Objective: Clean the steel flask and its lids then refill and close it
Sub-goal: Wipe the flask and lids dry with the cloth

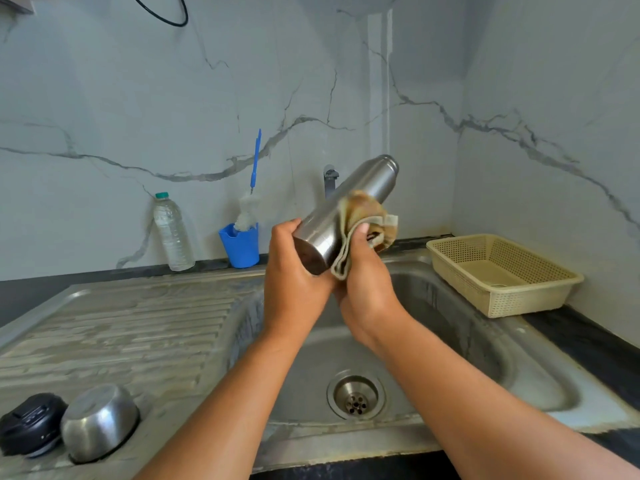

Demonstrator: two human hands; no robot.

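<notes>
Above the sink basin (pixel 450 341) I hold the steel flask (pixel 363 192) tilted, its base toward me and its open neck pointing up and to the right. My left hand (pixel 294 282) grips the base end. My right hand (pixel 367 289) holds a stained beige cloth (pixel 363 216) wrapped against the flask's body. On the drainboard at the lower left lie a steel cup lid (pixel 98 420), upside down, and a black inner stopper (pixel 31 422) beside it.
A clear water bottle (pixel 172 233) with a teal cap and a blue holder (pixel 240 245) with a bottle brush stand by the back wall. The tap (pixel 330 178) is behind the flask. A cream plastic basket (pixel 502 271) sits on the counter to the right.
</notes>
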